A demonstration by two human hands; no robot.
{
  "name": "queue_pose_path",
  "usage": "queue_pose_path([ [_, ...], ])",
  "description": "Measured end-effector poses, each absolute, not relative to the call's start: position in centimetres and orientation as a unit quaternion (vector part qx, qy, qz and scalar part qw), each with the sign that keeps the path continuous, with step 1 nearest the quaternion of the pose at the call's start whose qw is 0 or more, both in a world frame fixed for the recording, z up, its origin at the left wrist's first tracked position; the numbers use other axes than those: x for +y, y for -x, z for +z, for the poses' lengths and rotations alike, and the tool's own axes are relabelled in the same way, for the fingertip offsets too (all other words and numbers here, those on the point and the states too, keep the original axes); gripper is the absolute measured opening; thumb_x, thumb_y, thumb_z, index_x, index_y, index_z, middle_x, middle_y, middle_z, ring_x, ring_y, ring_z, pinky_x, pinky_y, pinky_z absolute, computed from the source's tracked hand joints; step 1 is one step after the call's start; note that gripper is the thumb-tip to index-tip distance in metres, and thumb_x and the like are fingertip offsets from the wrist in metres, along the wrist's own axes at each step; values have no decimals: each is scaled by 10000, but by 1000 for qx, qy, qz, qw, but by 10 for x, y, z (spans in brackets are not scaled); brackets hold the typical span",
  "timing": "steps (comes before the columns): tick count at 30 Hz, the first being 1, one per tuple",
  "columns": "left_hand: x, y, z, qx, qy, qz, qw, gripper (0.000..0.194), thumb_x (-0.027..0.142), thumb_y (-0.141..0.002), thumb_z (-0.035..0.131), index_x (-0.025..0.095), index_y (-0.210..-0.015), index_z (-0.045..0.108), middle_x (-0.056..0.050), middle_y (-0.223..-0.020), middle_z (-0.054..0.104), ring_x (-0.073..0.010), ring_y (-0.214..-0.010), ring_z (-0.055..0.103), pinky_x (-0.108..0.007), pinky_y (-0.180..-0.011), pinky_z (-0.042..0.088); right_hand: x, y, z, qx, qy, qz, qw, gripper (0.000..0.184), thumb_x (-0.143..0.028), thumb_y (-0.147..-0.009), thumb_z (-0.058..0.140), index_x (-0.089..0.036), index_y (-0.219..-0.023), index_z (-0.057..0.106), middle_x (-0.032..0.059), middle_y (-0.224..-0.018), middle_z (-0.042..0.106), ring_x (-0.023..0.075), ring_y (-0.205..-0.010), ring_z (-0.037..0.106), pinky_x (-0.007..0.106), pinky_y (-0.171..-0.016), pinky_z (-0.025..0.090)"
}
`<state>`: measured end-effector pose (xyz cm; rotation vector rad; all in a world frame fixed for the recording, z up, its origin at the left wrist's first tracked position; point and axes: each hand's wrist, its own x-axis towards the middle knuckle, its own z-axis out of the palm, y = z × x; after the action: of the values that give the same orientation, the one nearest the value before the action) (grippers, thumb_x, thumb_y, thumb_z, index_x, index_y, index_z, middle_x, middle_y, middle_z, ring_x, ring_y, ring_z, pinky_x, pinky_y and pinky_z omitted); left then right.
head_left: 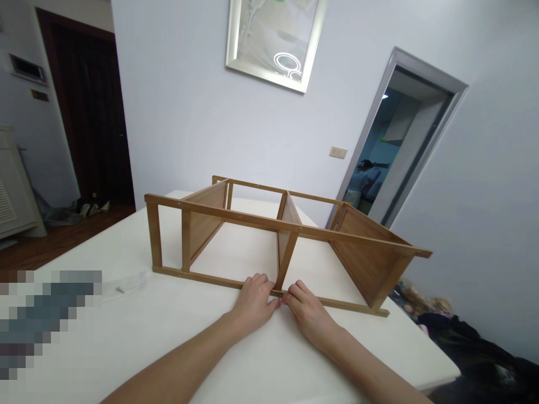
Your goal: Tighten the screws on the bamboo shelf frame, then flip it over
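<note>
- A wooden shelf frame [269, 235] is lying on its side across the middle of the white counter [126, 336], its long rails running left to right and three board panels standing between them.
- The near bottom rail [202, 277] is resting flat on the counter, and the middle panel [287, 235] is meeting it just in front of the hands.
- The left hand [255, 300] is lying palm down with its fingers [263, 280] bent together, tips pressing on the rail at that joint.
- The right hand [307, 308] is sitting just beside it, fingers curled together against the same rail; whether anything is pinched there, I cannot tell.
- A small screw [120, 290] is lying on the counter well to the left.
- A framed picture [275, 42] is hanging on the wall behind.
</note>
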<state>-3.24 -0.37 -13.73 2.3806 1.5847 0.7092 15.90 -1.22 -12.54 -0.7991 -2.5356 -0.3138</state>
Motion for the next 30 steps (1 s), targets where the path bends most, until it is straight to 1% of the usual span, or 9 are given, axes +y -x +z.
queue_pose_path([
  [4, -4, 32, -137, 535, -804, 239, 95, 190, 346, -866, 585, 202, -948, 679, -85, -1028, 661, -269, -1046, 571, -415, -922, 420, -10, -161, -128, -924, 274, -108, 242, 240, -97, -1006, 389, -171, -935, 606, 69, -866, 556, 199, -835, 475, 322, -670, 432],
  [14, -6, 32, -135, 538, -802, 239, 104, 192, 346, -874, 579, 196, -952, 669, -84, -1031, 660, -278, -1059, 570, -426, -933, 417, -6, -163, -134, -900, 290, -30, 325, 202, -117, -993, 451, -194, -972, 637, 66, -857, 580, 194, -827, 519, 323, -671, 481],
  [21, -5, 31, -136, 541, -800, 238, 103, 193, 346, -877, 571, 198, -952, 669, -86, -1029, 658, -276, -1057, 569, -427, -930, 411, -6, -161, -137, -890, 306, -24, 338, 195, -141, -992, 464, -186, -973, 653, 66, -859, 585, 191, -822, 541, 320, -670, 502],
  [26, -5, 31, -135, 546, -798, 231, 110, 222, 380, -876, 573, 196, -952, 670, -84, -1043, 654, -270, -1053, 567, -410, -920, 408, -7, -162, -140, -889, 301, -35, 343, 160, -128, -981, 487, -196, -998, 631, 59, -850, 593, 190, -808, 544, 314, -666, 499],
  [30, -4, 30, -133, 548, -795, 231, 125, 272, 429, -875, 578, 198, -978, 675, -81, -1043, 648, -267, -1054, 567, -399, -925, 404, -7, -162, -144, -880, 302, -11, 367, 110, -137, -965, 518, -213, -996, 591, 46, -843, 609, 187, -809, 573, 312, -683, 509],
])
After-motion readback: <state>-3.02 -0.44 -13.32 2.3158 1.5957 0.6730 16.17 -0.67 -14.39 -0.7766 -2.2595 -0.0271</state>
